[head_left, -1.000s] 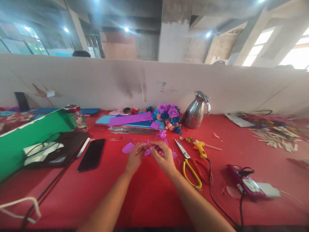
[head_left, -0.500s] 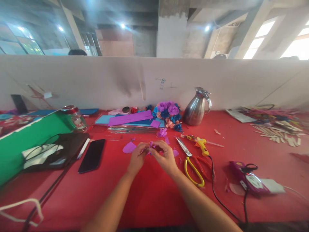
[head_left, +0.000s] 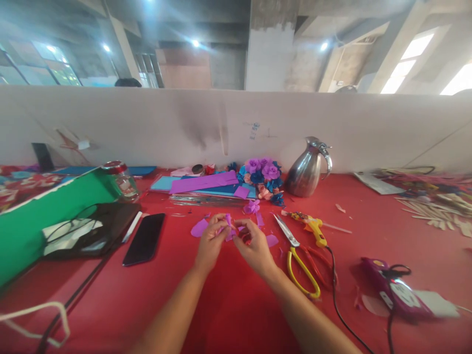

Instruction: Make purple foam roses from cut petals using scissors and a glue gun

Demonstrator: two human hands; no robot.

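Observation:
My left hand [head_left: 211, 242] pinches a small curled piece of purple paper [head_left: 228, 219] over the middle of the red table. Close beside it is my right hand [head_left: 255, 246], its thumb and forefinger curved and a little apart near the paper's right side. Flat purple paper petals [head_left: 199, 228] lie left of the hands, and another petal [head_left: 272, 240] is to the right. A finished purple paper flower [head_left: 252, 206] rests just beyond my fingers. The lower end of the held paper is partly hidden by my fingers.
Right of my hands lie yellow-handled scissors [head_left: 295, 250], a yellow glue gun [head_left: 315, 230] with its cord and a purple power strip [head_left: 396, 290]. A steel jug [head_left: 304, 169], paper flowers [head_left: 263, 172] and paper strips [head_left: 202, 182] stand behind. A phone [head_left: 143, 240] and glass jar [head_left: 125, 184] are left.
My right fingers have drawn slightly away from the purple paper, while my left hand keeps its pinch. The whole view has shifted a little with my head.

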